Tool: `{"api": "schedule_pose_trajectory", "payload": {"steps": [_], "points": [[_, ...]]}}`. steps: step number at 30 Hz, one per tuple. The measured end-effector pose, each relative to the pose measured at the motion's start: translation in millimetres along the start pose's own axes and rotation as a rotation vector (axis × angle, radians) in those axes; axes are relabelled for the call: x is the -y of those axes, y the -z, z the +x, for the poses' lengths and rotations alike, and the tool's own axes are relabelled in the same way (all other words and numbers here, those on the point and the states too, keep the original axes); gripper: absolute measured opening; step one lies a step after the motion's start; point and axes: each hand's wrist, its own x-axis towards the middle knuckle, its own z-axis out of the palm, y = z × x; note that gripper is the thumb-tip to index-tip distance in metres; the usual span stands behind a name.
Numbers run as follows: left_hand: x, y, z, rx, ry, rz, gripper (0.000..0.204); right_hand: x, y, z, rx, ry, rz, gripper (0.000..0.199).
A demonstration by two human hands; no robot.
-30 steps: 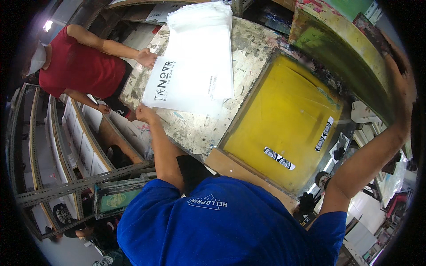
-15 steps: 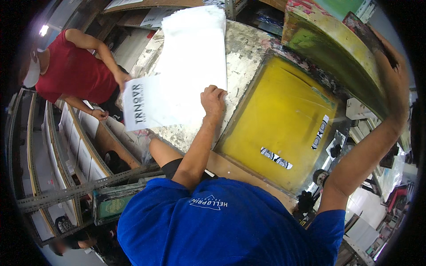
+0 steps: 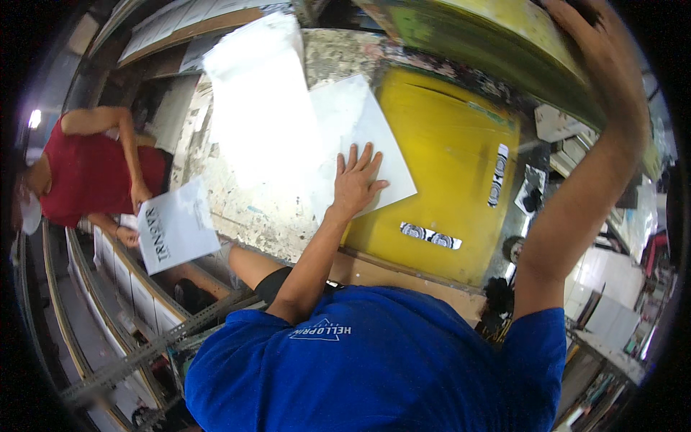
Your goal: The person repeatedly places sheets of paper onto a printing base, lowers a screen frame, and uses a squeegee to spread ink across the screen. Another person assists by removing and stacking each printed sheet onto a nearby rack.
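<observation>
My left hand [image 3: 356, 178] lies flat with spread fingers on a blank white sheet [image 3: 368, 119]. The sheet is tilted, partly over the yellow printing board [image 3: 432, 144] and partly toward the paper stack. At the upper right my right hand [image 3: 586, 25] grips the edge of a raised screen printing frame [image 3: 446, 32]; its fingertips are partly cut off by the picture's dark rim. Two black-and-white patterned strips are stuck on the board, one upright strip [image 3: 498, 175] and one lying strip [image 3: 430, 235]. A tall white paper stack [image 3: 259, 93] stands left of the board.
At the left a person in a red shirt [image 3: 90, 169] holds a printed sheet [image 3: 180, 227] in both hands. Paint-stained table surface [image 3: 266, 227] shows around the stack. Shelving racks with upright panels [image 3: 115, 266] stand at lower left; boxes [image 3: 558, 122] sit right of the board.
My left hand has gone from the stack's edge to lying on a blank sheet over the board. The co-worker has drawn the printed sheet away to the left. My right hand stays on the raised frame.
</observation>
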Motion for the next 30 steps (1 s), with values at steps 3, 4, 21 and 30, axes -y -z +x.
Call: {"api": "schedule_pose_trajectory", "payload": {"steps": [3,4,21,30], "points": [[-35.1,-23.5,37.7,0.064,-0.234,-0.044,0.067,29.7,-8.3,-2.7,-0.179,0.042,-0.007,0.04],[-51.4,-30.7,48.4,0.096,-0.303,-0.032,0.068,24.8,-9.9,-3.2,-0.217,0.083,-0.072,0.04],[-145.6,-75.2,43.1,0.309,-0.559,-0.071,0.066,4.8,1.9,5.9,-0.02,0.049,0.313,0.036],[-140.9,-62.7,34.5,0.346,-0.62,-0.051,0.065,15.3,-0.5,-6.1,-0.046,0.064,0.341,0.035]]}}
